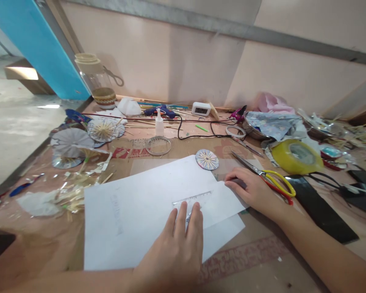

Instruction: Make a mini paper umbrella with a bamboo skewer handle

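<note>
My left hand (177, 240) lies over white paper with its fingers stretched out, the fingertips on or beside a short clear ruler (192, 197). Beneath is a large white sheet (134, 195), with a smaller white paper (224, 205) overlapping its right side. At that smaller paper's upper right corner, my right hand (258, 191) has its thumb and fingers closed on the edge. Part of the ruler is hidden by my left fingers. A round paper disc with thin sticks (207, 159) sits just past the papers. Scissors (264, 173) with red and yellow handles lie beside my right hand.
Brown cardboard (244, 252) lies under the papers. Behind stand a glue bottle (159, 124), a glue gun (160, 111), a small clock (201, 109) and a drinking bottle (96, 81). Yellow tape (297, 157) and a black phone-like slab (323, 209) are on the right. Folded paper rosettes (71, 142) crowd the left.
</note>
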The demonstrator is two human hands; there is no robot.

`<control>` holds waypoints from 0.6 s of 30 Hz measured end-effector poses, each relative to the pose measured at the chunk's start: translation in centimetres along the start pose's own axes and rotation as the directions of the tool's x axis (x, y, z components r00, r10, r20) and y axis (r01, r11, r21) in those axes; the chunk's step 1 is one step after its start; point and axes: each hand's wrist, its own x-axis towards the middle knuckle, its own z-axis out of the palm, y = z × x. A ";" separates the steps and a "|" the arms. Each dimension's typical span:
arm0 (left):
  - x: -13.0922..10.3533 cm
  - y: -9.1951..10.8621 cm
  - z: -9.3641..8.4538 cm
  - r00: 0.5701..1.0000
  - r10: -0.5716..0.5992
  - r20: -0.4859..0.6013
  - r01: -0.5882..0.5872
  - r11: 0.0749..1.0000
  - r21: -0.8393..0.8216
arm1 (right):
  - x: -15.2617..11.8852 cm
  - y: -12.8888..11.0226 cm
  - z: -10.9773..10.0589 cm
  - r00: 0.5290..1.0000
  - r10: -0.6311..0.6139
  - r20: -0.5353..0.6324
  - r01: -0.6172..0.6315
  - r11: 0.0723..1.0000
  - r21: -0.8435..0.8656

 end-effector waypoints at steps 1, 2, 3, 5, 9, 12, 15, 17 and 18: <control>0.0 0.0 0.0 1.000 -0.001 -0.003 0.001 1.000 0.002 | 0.0 0.0 0.0 1.000 -0.002 -0.002 0.002 1.000 -0.002; 0.0 0.0 -0.1 1.000 -0.002 -0.006 0.002 1.000 0.003 | 0.0 0.0 0.0 1.000 -0.003 -0.006 0.003 1.000 -0.004; 0.0 -0.1 -0.1 1.000 -0.002 -0.005 0.002 1.000 0.002 | 0.0 0.0 0.0 1.000 -0.002 -0.008 0.002 1.000 -0.005; 0.1 -0.1 -0.2 1.000 -0.002 -0.002 0.002 1.000 0.001 | 0.0 0.0 0.0 1.000 0.004 -0.007 -0.004 1.000 -0.004; 0.3 -0.2 -0.2 1.000 0.005 -0.007 -0.005 1.000 0.002 | 0.0 -0.1 -0.1 1.000 0.008 0.006 -0.008 1.000 0.000; 0.3 -0.2 -0.2 1.000 0.007 -0.011 -0.007 1.000 -0.003 | 0.0 0.0 0.0 1.000 0.007 0.009 -0.007 1.000 -0.004; 0.2 -0.2 -0.2 1.000 0.010 -0.001 -0.010 1.000 -0.001 | 0.0 0.1 0.2 1.000 0.003 0.005 -0.003 1.000 -0.012; 0.2 -0.2 -0.2 1.000 0.004 0.005 -0.004 1.000 0.001 | 0.1 0.2 0.2 1.000 -0.002 0.001 0.002 1.000 -0.019; 0.2 -0.2 -0.1 1.000 0.003 0.006 -0.003 1.000 0.002 | 0.1 0.2 0.1 1.000 -0.003 0.003 0.003 1.000 -0.024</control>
